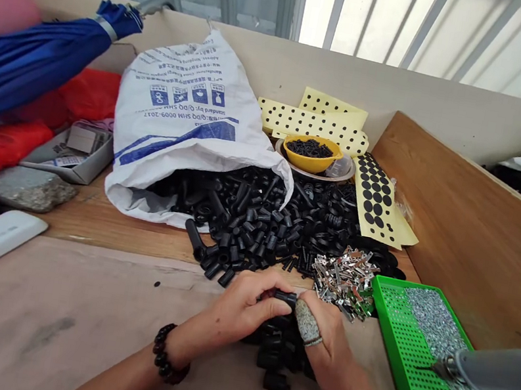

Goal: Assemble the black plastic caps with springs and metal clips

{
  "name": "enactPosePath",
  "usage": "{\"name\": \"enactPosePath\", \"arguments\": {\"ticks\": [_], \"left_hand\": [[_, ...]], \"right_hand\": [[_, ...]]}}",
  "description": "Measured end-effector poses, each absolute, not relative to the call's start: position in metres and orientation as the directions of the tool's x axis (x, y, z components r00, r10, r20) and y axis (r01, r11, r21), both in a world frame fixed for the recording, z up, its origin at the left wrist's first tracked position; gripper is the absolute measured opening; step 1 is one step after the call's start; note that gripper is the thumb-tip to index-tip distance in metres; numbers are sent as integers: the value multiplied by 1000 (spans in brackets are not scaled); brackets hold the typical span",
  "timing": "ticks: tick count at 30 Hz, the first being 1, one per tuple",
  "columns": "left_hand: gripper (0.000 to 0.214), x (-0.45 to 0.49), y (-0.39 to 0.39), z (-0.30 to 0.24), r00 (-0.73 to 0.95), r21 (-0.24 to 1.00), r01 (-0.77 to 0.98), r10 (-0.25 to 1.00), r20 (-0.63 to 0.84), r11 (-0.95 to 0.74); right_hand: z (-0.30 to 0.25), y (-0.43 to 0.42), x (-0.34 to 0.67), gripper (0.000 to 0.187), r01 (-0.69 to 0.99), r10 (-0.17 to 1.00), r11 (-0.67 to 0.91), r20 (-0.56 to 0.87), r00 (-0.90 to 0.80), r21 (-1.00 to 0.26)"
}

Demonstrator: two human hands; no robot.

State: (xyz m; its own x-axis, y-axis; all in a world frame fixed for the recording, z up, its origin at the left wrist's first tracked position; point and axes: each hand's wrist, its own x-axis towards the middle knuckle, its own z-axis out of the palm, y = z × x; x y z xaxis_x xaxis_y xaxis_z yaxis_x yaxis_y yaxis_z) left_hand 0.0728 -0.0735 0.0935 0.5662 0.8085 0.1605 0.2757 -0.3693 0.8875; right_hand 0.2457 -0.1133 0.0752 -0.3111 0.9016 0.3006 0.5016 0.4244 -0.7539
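Note:
Thumb and fingers of my left hand [255,304] are closed around a short black plastic cylinder [285,298]. My right hand [329,339] is closed at the cylinder's other end; its fingertips are partly hidden. A speckled grey cover [307,323], perhaps a finger guard, sits on the right thumb. Beneath both hands lies a small group of black plastic parts [270,353], partly hidden by the hands. One black piece [276,383] rests at the near side of that group. Beyond the hands spreads a heap of loose black tubes and caps [255,227].
A white sack [180,108] spills the black parts. Metal clips [347,276] lie beside a green tray [386,296] of small screws, with a grey screwdriver-like tool [500,372] over it. A yellow bowl [309,161], dotted sheets [374,201], a stone [29,186] and a wooden board [467,216] surround.

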Motion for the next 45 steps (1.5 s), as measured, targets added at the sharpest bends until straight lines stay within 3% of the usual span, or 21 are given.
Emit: {"name": "enactPosePath", "arguments": {"ticks": [8, 22, 33, 45], "left_hand": [[14, 74, -70, 90, 646, 994, 103, 757, -96, 37], [38, 81, -74, 83, 674, 901, -55, 682, -283, 429], [41, 82, -73, 81, 644, 964, 21, 734, -215, 264], [37, 81, -73, 83, 663, 988, 67, 733, -149, 140]], "right_hand": [[72, -107, 254, 23, 553, 745, 666, 479, -464, -500], [72, -105, 259, 19, 556, 597, 783, 585, -549, -277], [67, -107, 258, 21, 594, 636, 751, 556, -535, -288], [70, -112, 255, 20, 600, 709, 696, 507, -490, -394]]}}
